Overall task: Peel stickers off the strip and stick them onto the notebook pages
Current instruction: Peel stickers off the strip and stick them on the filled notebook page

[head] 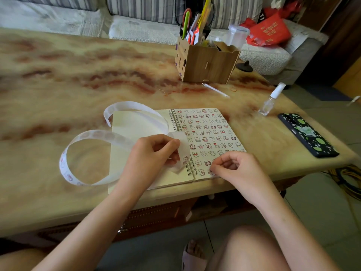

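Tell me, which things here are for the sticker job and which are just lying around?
For the job: sticker strip, held by the left hand; notebook, with the right hand touching its sticker-covered page.
Just lying about: wooden pen box, spray bottle, phone, pen.

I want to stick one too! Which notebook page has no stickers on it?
The left page, beside the spiral and partly under the looping strip, looks bare. The right page is covered in rows of little stickers.
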Available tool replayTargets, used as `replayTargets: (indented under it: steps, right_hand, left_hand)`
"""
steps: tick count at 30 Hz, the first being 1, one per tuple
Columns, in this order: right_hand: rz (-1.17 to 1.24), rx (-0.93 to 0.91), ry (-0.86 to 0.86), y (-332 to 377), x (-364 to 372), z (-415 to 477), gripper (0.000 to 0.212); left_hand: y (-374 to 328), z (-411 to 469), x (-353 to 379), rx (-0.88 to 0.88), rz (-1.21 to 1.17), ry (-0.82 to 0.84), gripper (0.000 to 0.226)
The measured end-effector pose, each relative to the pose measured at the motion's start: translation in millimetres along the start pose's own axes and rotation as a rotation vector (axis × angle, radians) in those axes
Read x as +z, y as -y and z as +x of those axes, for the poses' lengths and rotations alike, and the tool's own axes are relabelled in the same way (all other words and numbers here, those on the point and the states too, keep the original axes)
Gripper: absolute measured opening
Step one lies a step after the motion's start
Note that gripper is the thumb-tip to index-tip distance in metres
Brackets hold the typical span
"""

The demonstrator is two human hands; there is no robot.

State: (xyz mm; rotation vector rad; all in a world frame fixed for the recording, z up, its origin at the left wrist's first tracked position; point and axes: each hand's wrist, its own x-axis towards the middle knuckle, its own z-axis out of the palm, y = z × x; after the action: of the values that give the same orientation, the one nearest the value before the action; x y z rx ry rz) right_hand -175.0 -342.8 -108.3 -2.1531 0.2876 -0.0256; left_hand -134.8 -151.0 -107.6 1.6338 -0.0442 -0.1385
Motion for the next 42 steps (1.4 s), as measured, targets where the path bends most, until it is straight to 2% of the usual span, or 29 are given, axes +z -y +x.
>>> replayTargets:
  steps: [5, 10, 17, 20, 22, 28, 34, 37, 42]
  right_hand:
    - [-0.019, -0.052, -0.009, -4, 2, 0, 0.009]
    - [-0.024, -0.084, -0.033, -9, -4, 0, 0.022]
    - [-0.062, -0.091, -0.024, -13, -3, 3, 0.006]
    - [-0.071, -0.086, -0.025, -13, -1, 2, 0.022]
    - [-0.108, -0.085, -0.013, -12, 1, 3, 0.025]
    - [-0.11, -0.087, -0.003, -15, -3, 4, 0.006]
    - [-0.089, -0.078, -0.002, -13, -1, 3, 0.017]
    - [-0.135, -0.075, -0.011, -12, -2, 4, 0.007]
    - [-0.132, -0.093, -0.039, -4, -5, 1, 0.003]
  left_hand:
    - [0, 0, 0, -0.005, -0.005, 0.002, 0.018]
    - [1, 0, 1, -0.012, -0.012, 0.008, 0.017]
    - [1, 0, 1, -0.01, -0.002, 0.0, 0.017]
    - [1, 0, 1, -0.004, 0.002, 0.002, 0.017]
    - [2, 0, 1, -0.002, 0.008, 0.003, 0.018]
    - [2, 1, 1, 0.0, -0.004, 0.005, 0.017]
    - [-2, -2, 2, -0.002, -0.035, 0.038, 0.016]
    - [-2, -2, 0, 0.003, -0.042, 0.033, 0.016]
    - [-2, -2, -1, 0.015, -0.056, 0.032, 0.016]
